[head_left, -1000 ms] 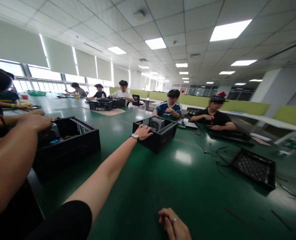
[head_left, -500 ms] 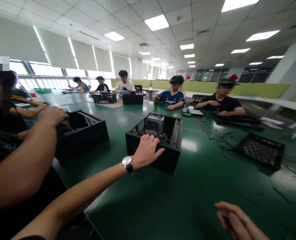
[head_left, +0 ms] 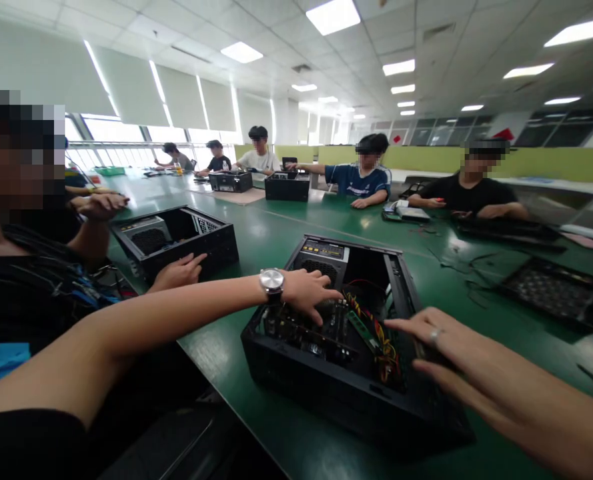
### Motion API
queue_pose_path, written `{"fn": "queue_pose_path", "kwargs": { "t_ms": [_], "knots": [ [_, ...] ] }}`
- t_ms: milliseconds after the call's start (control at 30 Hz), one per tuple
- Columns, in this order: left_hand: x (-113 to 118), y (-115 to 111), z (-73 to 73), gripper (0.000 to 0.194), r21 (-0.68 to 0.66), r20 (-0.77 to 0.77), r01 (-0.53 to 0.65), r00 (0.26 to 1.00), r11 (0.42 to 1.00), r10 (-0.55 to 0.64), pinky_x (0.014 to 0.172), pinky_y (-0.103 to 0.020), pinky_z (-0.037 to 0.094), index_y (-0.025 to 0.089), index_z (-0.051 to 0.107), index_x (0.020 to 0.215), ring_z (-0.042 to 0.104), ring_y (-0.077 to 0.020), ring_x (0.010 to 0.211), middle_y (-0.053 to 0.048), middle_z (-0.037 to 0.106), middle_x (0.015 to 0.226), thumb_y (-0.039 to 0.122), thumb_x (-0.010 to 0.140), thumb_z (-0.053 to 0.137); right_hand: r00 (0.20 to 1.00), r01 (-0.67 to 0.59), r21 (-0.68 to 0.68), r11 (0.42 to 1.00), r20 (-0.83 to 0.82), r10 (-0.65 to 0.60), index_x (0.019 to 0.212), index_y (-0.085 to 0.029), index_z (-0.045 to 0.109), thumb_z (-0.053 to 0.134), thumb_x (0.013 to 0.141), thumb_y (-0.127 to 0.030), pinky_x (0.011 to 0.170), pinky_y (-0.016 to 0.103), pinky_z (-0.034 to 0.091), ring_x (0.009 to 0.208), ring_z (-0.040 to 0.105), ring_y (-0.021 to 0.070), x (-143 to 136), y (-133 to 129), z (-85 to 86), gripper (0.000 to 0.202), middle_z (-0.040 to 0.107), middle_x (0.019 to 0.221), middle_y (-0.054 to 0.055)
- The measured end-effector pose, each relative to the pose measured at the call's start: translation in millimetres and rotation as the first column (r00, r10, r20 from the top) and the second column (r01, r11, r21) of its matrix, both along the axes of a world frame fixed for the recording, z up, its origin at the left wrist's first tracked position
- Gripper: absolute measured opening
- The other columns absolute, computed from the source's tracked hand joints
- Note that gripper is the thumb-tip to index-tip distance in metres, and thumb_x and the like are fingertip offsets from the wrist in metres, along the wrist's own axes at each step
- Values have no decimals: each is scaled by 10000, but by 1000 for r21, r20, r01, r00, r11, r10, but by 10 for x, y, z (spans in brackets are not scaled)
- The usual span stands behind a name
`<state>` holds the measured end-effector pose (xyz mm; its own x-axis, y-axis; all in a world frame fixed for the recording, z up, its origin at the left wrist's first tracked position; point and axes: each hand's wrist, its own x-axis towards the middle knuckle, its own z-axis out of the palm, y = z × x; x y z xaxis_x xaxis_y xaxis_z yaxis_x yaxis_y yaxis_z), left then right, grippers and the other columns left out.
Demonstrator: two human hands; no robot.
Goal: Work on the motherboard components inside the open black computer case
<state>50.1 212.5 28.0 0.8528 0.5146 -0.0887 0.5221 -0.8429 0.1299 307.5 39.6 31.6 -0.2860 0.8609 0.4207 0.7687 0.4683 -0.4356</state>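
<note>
An open black computer case [head_left: 321, 387] lies on the table in front of me, its insides facing up. My left hand [head_left: 310, 293], with a watch on the wrist, reaches over the inside of the case with fingers spread; whether the fingertips touch the parts I cannot tell. Close to the case's right wall is my right hand [head_left: 429, 340], index finger stretched out and thumb apart, holding nothing visible. Inside, a power supply [head_left: 321, 252] sits at the far left. A green memory stick [head_left: 361, 328] shows beside a bundle of coloured cables [head_left: 387, 357].
A second open case [head_left: 211, 247] stands to my left, with a co-worker's hand [head_left: 179, 273] on its near side. On the right, a dark panel-like tray [head_left: 556, 290] lies among loose cables. Several people sit around the green table [head_left: 256, 230] with other cases [head_left: 287, 187].
The case is nearer and turned. My left hand has gone from its near wall to over its inside, and my right hand has come up to its right side.
</note>
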Motion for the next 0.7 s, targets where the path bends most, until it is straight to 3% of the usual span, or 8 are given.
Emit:
{"fn": "queue_pose_path", "kwargs": {
  "t_ms": [67,100,200,333,467,567,700],
  "knots": [
    [184,172,-126,826,-7,-85,-49,995,999,49,951,-517,481,370,610,1310,524,-400,1212,-100,572,1302,422,550,930,957,-225,-149,963,154,247,1192,-275,700,578,904,-456,866,372,564,978,685,231,-96,348,148,361,711,1078,65],
    [260,222,-172,843,-17,-132,-67,989,998,64,933,-532,493,368,614,1307,534,-414,1199,-110,564,1312,419,530,937,929,-253,-195,948,226,295,1224,-262,679,609,884,-367,906,383,544,1027,673,237,-125,516,176,363,706,1120,64],
    [405,290,-246,861,-27,-246,-72,967,997,63,902,-528,511,342,580,1353,589,-410,1124,-132,523,1348,443,564,911,853,-127,-231,965,471,225,1155,-243,690,709,795,-186,922,389,510,1071,663,272,-208,918,111,365,712,1120,62],
    [396,301,-188,858,-27,-259,9,966,1000,-16,916,-502,504,323,568,1331,596,-376,1088,-107,508,1321,387,545,907,746,-10,-263,965,641,183,954,-233,715,823,711,-149,776,356,514,928,706,296,-354,1179,-91,279,730,954,63],
    [201,233,129,804,110,-153,79,986,991,-62,888,-514,509,312,546,1320,497,-379,1165,-110,470,1307,395,591,875,729,2,-292,957,655,198,859,-220,713,847,658,-105,714,340,513,844,719,292,-475,1348,-208,268,724,902,66],
    [0,163,497,796,239,12,69,997,969,-74,912,-517,485,265,510,1351,461,-354,1161,-116,443,1288,394,638,841,724,-12,-327,945,649,234,954,-211,726,831,688,-90,754,346,523,907,716,296,-622,1496,-295,311,728,964,85],
    [-232,106,878,941,268,164,55,981,962,-102,1012,-508,409,203,364,1467,448,-318,1150,-102,437,1253,385,665,822,715,-31,-365,931,642,276,1036,-175,711,822,760,-137,822,355,541,953,702,257,-943,1663,-465,299,717,1039,98]
  ]
}}
